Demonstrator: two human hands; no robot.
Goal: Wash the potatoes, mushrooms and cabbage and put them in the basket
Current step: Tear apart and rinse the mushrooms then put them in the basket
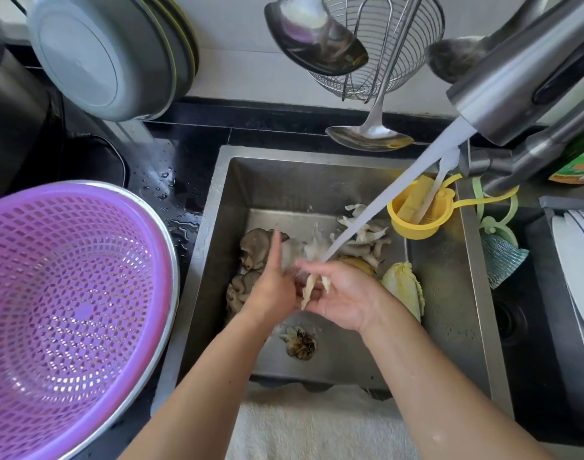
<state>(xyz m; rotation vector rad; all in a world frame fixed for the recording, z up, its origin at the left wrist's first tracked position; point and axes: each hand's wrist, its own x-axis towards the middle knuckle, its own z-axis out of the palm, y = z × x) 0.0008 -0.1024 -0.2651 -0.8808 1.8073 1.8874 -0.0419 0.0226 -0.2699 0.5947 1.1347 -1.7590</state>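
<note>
Nearest the camera, two bare forearms are reaching forward over a pale towel [317,426] lying along the front edge of the sink [449,327]. Just beyond, the right hand [342,298] is lying palm-up, its fingers [312,272] loosely curled under a pale torn piece of mushroom [308,290] and cradling it. The piece's long axis is running roughly near-to-far, across the fingers. The left hand [272,290] is pressing in against it from the left, thumb pointing up; its other fingers are hidden, so whether they are gripping cannot be told. The basket [68,310], purple and holding nothing visible, is sitting on the bench well to the left, so the left hand is nearer for the transfer.

Water from the faucet [516,91] is striking the fingers. Further in, grey mushroom clusters [250,260] are lying left, more mushrooms [363,240] behind the stream, the cabbage [405,290] right, and a yellowish lump, likely a potato [358,264], between them.
</note>
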